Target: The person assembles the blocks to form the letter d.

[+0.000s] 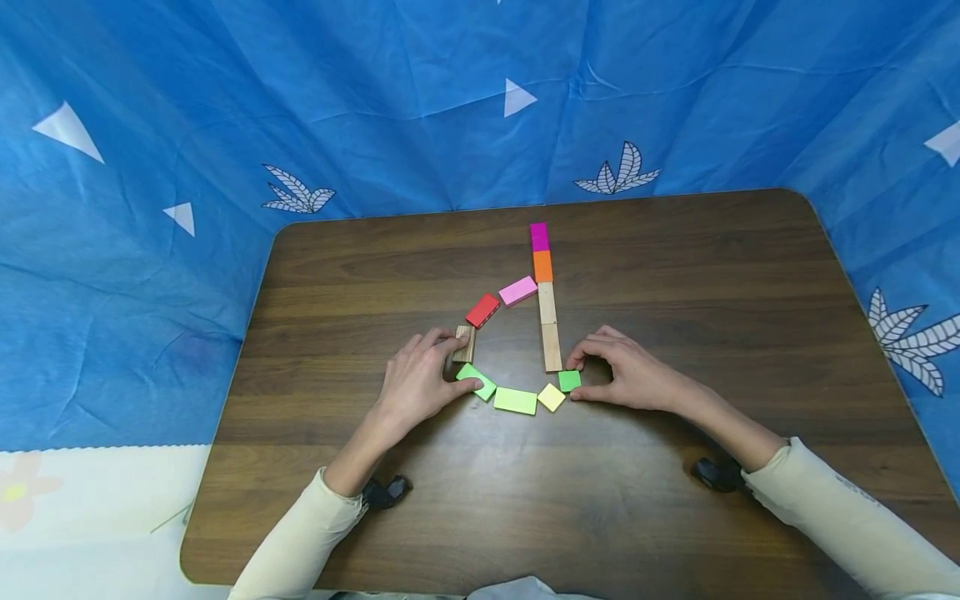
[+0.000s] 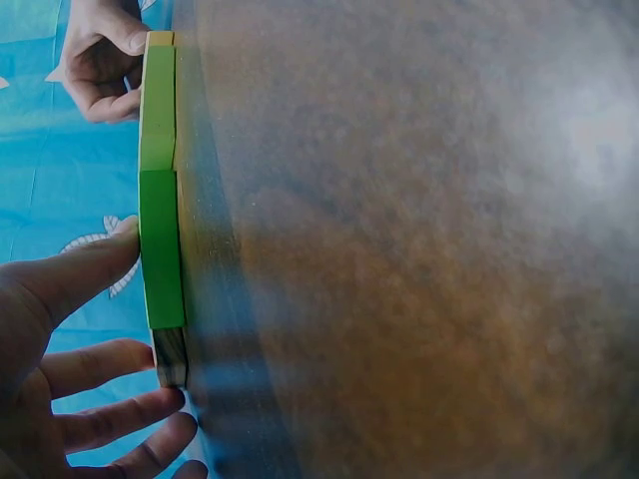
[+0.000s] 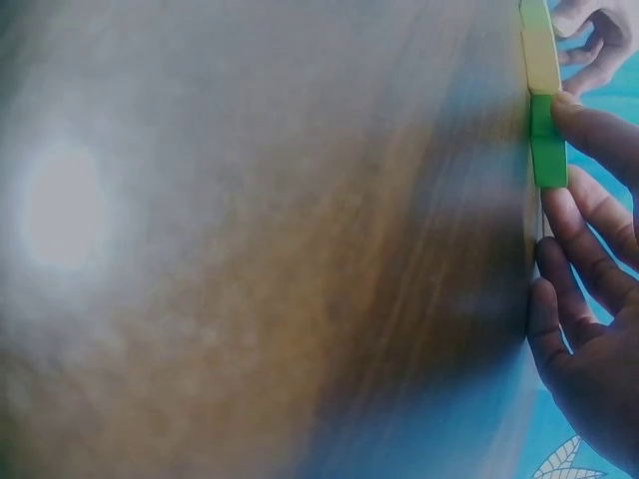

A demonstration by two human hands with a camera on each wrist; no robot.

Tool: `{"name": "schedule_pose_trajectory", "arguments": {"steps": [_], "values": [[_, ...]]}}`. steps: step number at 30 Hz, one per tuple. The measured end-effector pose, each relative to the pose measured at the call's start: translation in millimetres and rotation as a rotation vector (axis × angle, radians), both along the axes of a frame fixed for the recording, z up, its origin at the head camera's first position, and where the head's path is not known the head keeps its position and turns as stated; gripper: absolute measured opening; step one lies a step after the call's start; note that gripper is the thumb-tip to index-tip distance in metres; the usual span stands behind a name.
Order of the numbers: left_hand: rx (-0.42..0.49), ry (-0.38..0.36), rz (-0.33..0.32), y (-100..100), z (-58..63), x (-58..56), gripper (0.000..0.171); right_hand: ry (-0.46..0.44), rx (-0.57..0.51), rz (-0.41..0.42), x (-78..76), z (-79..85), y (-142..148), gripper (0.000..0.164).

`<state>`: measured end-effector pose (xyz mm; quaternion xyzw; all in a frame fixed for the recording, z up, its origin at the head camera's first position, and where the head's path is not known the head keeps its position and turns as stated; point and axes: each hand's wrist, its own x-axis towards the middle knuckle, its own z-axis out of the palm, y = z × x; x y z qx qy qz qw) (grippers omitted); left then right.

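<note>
In the head view, my left hand (image 1: 422, 377) spans the left side of a block outline. Its thumb touches a green block (image 1: 472, 379), and its fingertips touch a plain wooden block (image 1: 471, 343). My right hand (image 1: 630, 371) pinches a small green block (image 1: 569, 381) between thumb and index finger, just below the foot of the wooden column (image 1: 550, 333). Between the hands lie a light green block (image 1: 515, 401) and a yellow block (image 1: 551, 397). The left wrist view shows the left thumb against the green block (image 2: 162, 249), with the other fingers spread below.
A red block (image 1: 483, 310) and a pink block (image 1: 518, 291) continue the outline up to the column. Orange (image 1: 543, 267) and magenta (image 1: 539, 237) blocks top the column. The brown wooden table (image 1: 337, 283) meets a blue patterned cloth (image 1: 420, 108) behind.
</note>
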<state>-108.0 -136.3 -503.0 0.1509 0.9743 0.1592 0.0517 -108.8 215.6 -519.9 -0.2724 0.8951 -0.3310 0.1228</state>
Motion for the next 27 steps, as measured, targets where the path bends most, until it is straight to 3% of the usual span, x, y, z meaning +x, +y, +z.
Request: {"name": "schedule_pose_trajectory", "arguments": {"steps": [8,21,27], "values": [[0.003,-0.001,-0.006,1,0.9,-0.4,0.076,-0.012,-0.008,-0.009,-0.3,1.6,3,0.035],[-0.055,0.016,-0.052,5,2.7,-6.1,0.077,-0.017,0.023,-0.134,-11.7,4.7,31,0.018],[-0.077,-0.013,-0.055,3,-1.4,-3.9,0.08,-0.056,0.043,-0.13,-11.7,3.4,31,0.02]]}}
